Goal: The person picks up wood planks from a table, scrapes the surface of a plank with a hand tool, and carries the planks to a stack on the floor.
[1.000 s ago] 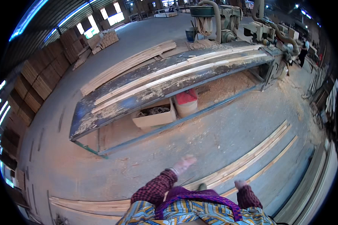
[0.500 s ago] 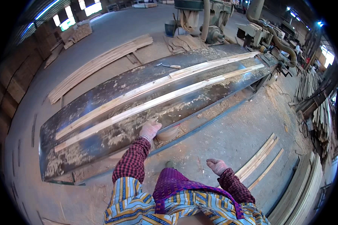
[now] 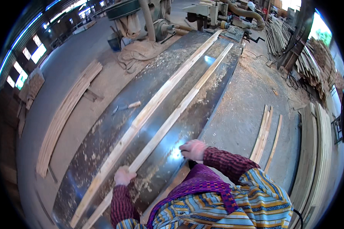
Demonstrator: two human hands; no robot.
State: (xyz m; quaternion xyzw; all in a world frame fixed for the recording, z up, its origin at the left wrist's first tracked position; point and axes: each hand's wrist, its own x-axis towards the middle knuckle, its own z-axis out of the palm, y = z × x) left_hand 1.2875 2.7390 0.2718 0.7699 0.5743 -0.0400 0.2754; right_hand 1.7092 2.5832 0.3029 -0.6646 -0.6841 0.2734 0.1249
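Observation:
Two long pale wooden strips lie lengthwise on a dark, shiny metal table strewn with shavings. My gloved left hand is closed around the nearer wooden strip, close to its near end. The farther strip runs beside it, apart from my hands. My gloved right hand is over the table's right edge, fingers curled, with nothing visible in them. A small tool with a wooden handle rests on the table left of the farther strip.
A machine with a hose stands at the table's far end. Stacked boards lie on the floor at left. Thin strips and thick planks lie at right. A dust collector stands at far left.
My view has turned and moved along the table. My left hand has gone from the table's near edge onto the nearer strip. My right hand has come from my side to the table edge.

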